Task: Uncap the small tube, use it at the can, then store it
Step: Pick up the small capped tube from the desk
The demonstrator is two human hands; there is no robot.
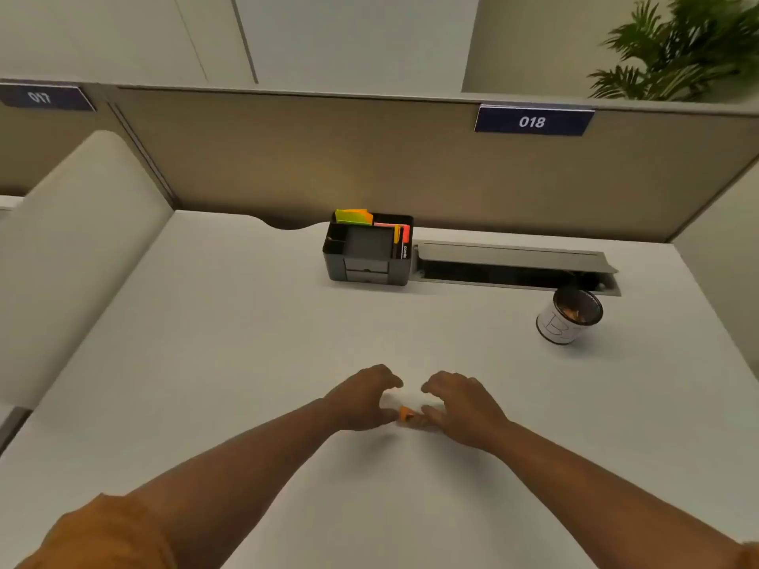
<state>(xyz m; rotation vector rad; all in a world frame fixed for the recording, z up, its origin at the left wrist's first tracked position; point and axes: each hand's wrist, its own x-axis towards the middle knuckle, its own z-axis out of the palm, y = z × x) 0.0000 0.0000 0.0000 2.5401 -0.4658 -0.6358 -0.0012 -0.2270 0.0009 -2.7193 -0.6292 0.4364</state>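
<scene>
A small orange piece of the tube [406, 414] shows low between my two hands, just above the white desk [246, 363]. My left hand [363, 400] curls beside it, thumb tip touching its left end. My right hand [462, 406] pinches its right end with thumb and fingers; the rest of the tube is hidden by those fingers. Whether the orange piece is the cap or the body is unclear. The can [569, 316], white with a dark open top and something orange inside, stands far right on the desk, well away from both hands.
A dark desk organizer [367, 256] with coloured sticky notes and pens stands at the back centre. To its right lies an open cable tray [513, 266] set into the desk. Beige partitions enclose the back and sides.
</scene>
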